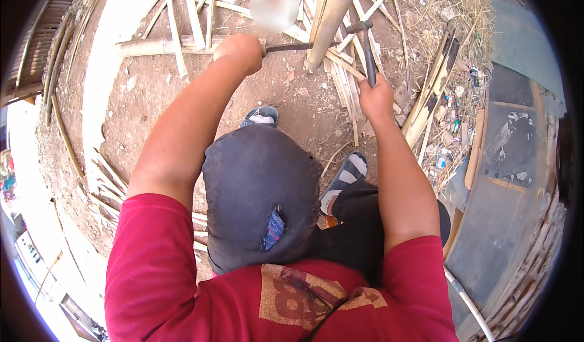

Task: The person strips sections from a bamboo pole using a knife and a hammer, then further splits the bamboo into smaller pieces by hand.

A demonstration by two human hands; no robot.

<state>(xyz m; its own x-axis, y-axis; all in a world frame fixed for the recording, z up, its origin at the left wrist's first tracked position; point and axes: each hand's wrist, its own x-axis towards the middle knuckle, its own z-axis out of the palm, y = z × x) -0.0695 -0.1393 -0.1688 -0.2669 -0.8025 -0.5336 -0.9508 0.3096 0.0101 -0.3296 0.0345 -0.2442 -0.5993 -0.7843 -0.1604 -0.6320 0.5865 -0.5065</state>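
My left hand (241,55) is closed round the handle of a long knife (291,47), its dark blade pointing right. The blade reaches a thick bamboo pole (333,16) that slants down to the ground; I cannot tell how deep it sits in the bamboo. To the right of the pole, my right hand (377,100) grips a hammer (370,59) by its dark handle. The hammer's head (359,27) is up beside the pole, and whether it touches the pole or blade is unclear.
Split bamboo strips (193,14) lie scattered ahead, with a bamboo length (161,47) on the dirt at left. More split pieces (432,92) and litter lie at right, beside a dark panel (505,141). My sandalled feet (345,176) are below the pole. A blurred patch hides one spot.
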